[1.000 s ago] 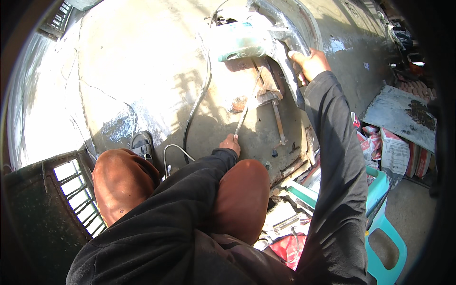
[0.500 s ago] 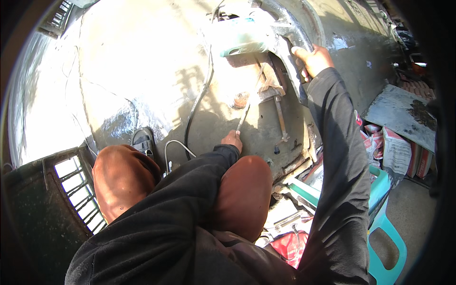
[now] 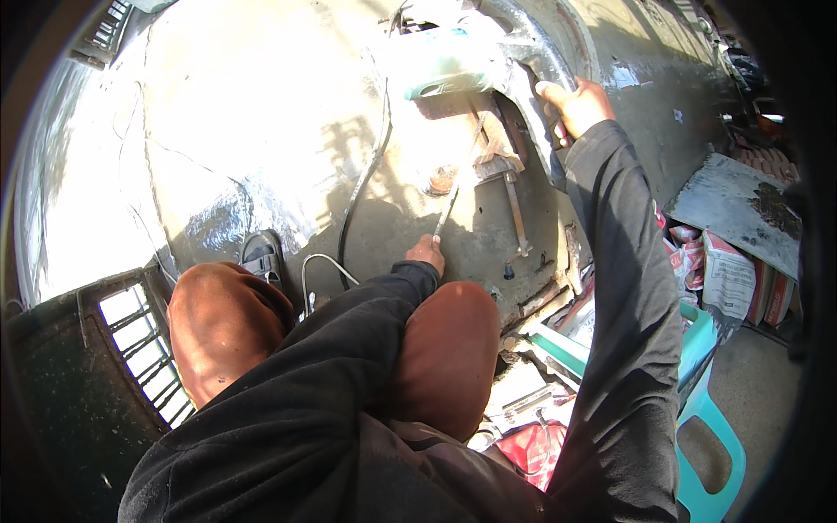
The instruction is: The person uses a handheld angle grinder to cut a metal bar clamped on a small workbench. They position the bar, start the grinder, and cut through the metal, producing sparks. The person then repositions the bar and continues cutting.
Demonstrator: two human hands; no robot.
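Observation:
My right hand [image 3: 577, 109] is closed around the handle of a cut-off saw [image 3: 453, 63] with a pale green body. My left hand [image 3: 426, 251], reaching out past my knee, grips the near end of a thin metal rod [image 3: 451, 206]. The rod's far part runs up into the saw's clamp and under its body. A clamp screw with a crank [image 3: 516, 213] sticks out toward me from the saw's base. Glare washes out much of the saw, so its blade and the rod's far end cannot be made out.
A black cable [image 3: 353, 200] runs along the floor left of the saw. A turquoise plastic chair [image 3: 711, 436] stands at my right, near packets and a grey board [image 3: 741, 209]. A dark metal grille [image 3: 144, 349] lies at the left. My sandalled foot [image 3: 261, 254] is beside the cable.
Almost nothing differs. My left hand has shifted very slightly away from me with the rod; my right hand stays on the saw handle.

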